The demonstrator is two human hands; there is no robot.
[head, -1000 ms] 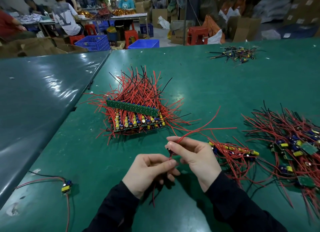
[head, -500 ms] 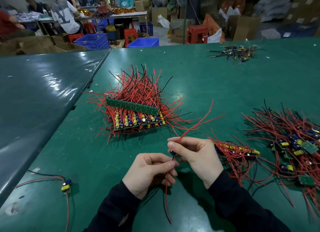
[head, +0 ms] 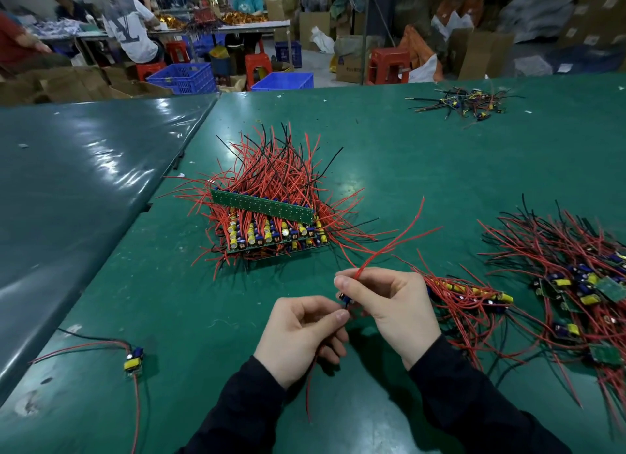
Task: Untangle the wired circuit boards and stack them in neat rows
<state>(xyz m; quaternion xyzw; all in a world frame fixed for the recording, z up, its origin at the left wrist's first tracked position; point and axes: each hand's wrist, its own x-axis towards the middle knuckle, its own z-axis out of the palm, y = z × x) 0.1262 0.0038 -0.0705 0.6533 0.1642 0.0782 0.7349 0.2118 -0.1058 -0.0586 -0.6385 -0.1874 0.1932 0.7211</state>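
Observation:
A small wired circuit board (head: 345, 300) sits between my two hands, mostly hidden by fingers. My left hand (head: 301, 335) pinches its lower wires, which hang down red below the palm. My right hand (head: 389, 304) grips the board's upper end, and its red wires (head: 396, 243) fan up to the right. Ahead stands the neat stack of boards (head: 271, 230) with red and black wires spreading outward. A small tangled bunch of boards (head: 471, 294) lies just right of my right hand. A big tangled pile (head: 582, 277) fills the right edge.
A single loose board (head: 133, 360) with red and black leads lies at the near left. Another small tangle (head: 464, 103) rests far right on the green table (head: 406, 169). A second table (head: 84, 182) adjoins on the left. People work at benches behind, among crates and stools.
The red wires held by my right hand have swung upward and spread. The wires under my left hand now hang lower. Both hands stayed close together.

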